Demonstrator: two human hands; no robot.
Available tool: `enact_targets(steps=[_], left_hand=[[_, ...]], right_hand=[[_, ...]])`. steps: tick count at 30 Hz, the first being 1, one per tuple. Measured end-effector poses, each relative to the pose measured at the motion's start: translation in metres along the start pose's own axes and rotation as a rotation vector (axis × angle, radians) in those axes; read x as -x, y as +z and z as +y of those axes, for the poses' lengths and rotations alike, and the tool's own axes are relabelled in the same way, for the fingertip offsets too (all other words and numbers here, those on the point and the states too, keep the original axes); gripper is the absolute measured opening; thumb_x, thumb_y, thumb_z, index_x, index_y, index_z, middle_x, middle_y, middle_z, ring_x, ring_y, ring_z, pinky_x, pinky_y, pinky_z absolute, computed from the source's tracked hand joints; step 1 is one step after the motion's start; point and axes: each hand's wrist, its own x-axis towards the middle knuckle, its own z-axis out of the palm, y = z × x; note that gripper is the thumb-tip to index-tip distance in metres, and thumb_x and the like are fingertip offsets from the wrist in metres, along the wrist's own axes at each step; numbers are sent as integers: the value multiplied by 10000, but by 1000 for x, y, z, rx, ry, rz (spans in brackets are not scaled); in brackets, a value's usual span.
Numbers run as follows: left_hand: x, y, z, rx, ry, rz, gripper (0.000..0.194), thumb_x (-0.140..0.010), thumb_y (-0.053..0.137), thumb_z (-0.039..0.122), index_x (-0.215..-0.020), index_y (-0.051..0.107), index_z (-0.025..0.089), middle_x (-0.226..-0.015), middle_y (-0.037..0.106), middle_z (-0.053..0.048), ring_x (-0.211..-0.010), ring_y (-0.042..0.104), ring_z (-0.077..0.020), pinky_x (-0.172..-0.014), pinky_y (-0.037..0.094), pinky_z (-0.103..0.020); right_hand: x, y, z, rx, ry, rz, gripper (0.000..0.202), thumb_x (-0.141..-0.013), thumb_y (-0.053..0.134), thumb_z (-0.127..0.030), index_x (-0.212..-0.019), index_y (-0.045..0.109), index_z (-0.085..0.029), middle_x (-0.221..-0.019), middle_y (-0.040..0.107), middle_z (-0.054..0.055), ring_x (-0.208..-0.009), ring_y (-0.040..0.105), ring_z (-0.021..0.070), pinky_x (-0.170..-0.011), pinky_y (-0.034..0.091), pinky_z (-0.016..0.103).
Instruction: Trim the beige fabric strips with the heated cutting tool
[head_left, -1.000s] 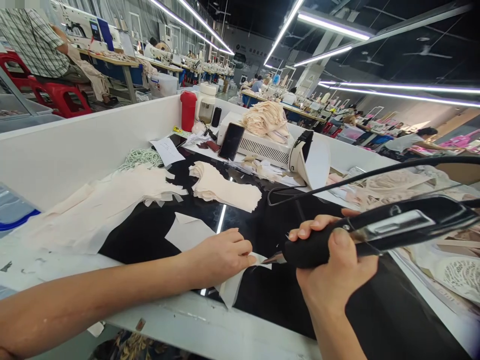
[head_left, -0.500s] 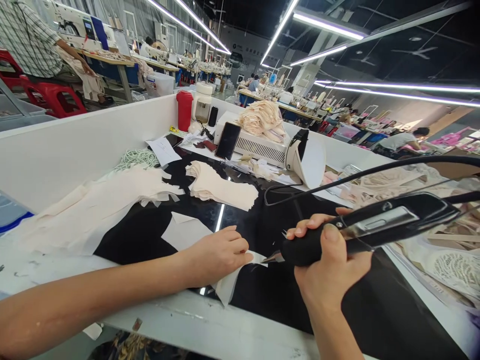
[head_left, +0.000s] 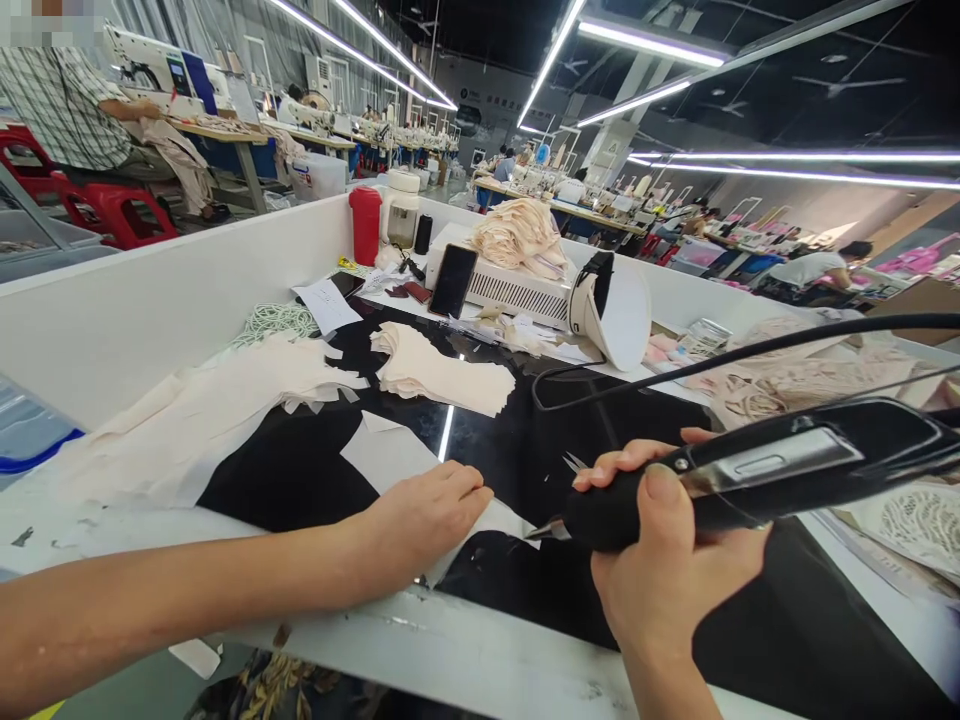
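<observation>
A pale fabric piece [head_left: 394, 455] lies on the black work surface [head_left: 517, 450], partly under my left hand [head_left: 427, 520]. The fingers of that hand are closed together and press on the fabric. My right hand [head_left: 667, 540] is wrapped round a black corded handheld tool [head_left: 810, 460]. The tool's pointed metal tip touches the right end of the fabric. Small pointed metal tips [head_left: 574, 463] show beside the right fingertips. Behind lies a stack of cream cut pieces [head_left: 446, 370].
Cream fabric [head_left: 172, 420] covers the left side. At the back are a phone [head_left: 453, 282], a red cup [head_left: 365, 226], a white vented box [head_left: 517, 295] and a white cone [head_left: 630, 310]. The tool's cable [head_left: 735, 352] crosses the right side.
The pale fabric has shifted right, and its hanging front part is less visible. My left hand has moved slightly left and down. The tool is a little lower, still in my right hand.
</observation>
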Motion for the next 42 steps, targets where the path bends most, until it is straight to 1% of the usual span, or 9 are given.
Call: enact_targets(steps=[5,11,17,21,22,25,29,38,42], left_hand=[[2,-9,-4,58,17,-32,389,-899,562,-93,-1198,594,154,-1186,677,-87,-1044,676,-216,-791,580,-279],[4,-11,-5,79,29,-7,303,-976,534,-40,-1168,615,179,-1111,688,-61,-991,688,-188,-809,567,-258],[4,-14,-5,61,41,-28,203,-1026,525,5,-1070,623,177,-1010,676,-47,-885,664,-183,-759,542,-271],[2,-16,2,-7,50,-40,70,-1088,593,168,-1023,619,175,-957,668,-45,-852,659,-211,-753,550,-322],[2,-16,5,-37,59,-47,88,-1085,644,250,-1051,626,171,-963,675,-49,-860,666,-224,-776,562,-342],[2,-15,11,-133,93,-40,425,-976,800,508,-1173,649,164,-1011,710,-77,-922,693,-268,-909,582,-408],[6,-12,16,-186,114,-3,669,-873,822,700,-1280,659,193,-1114,738,-122,-1063,705,-322,-1058,541,-483],[12,-8,18,-219,134,35,717,-874,789,744,-1308,662,187,-1214,741,-177,-1168,709,-355,-1088,534,-493],[14,-8,16,-221,138,48,715,-900,767,736,-1343,650,187,-1220,743,-176,-1173,719,-353,-1100,538,-498]], right_hand=[[6,-2,-1,-4,-3,11,465,-787,900,-333,-1132,606,-233,-743,707,-67,-546,646,140,-536,603,310],[13,-4,-4,17,0,13,447,-812,887,-321,-1141,598,-230,-761,709,-61,-556,655,135,-559,606,314],[20,-4,-7,8,21,10,460,-802,902,-327,-1143,606,-236,-770,706,-59,-566,655,138,-569,602,320],[23,-5,-7,-3,29,-8,457,-806,906,-321,-1145,611,-235,-781,715,-49,-577,666,142,-575,607,320],[24,-4,-8,-6,31,-9,456,-807,906,-319,-1144,612,-235,-782,715,-49,-580,669,142,-580,610,320],[26,-3,-9,-20,34,-8,457,-803,908,-320,-1142,614,-239,-776,714,-55,-584,672,141,-585,614,314],[28,-3,-10,-24,54,-4,463,-798,913,-324,-1147,620,-240,-765,714,-55,-589,671,144,-586,613,311],[28,-1,-12,-48,88,0,499,-758,938,-350,-1129,627,-230,-746,714,-44,-577,668,161,-558,614,326],[21,3,-13,-50,83,50,503,-734,938,-361,-1109,628,-233,-717,715,-56,-534,644,159,-529,592,325]])
